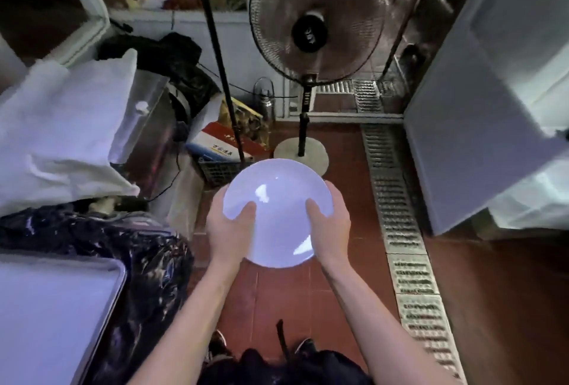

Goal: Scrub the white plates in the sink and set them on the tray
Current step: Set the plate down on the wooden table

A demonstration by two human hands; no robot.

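Red floor tiles and a metal drain grate run beneath a standing fan. Left hand and right hand each grip the white plate midair; tray lies lower left.

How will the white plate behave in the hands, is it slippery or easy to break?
The white plate looks glossy, with bright reflections, so it is probably slippery. It seems rigid and likely fragile over the tiled floor. The left hand and right hand grip opposite edges, which should steady it.
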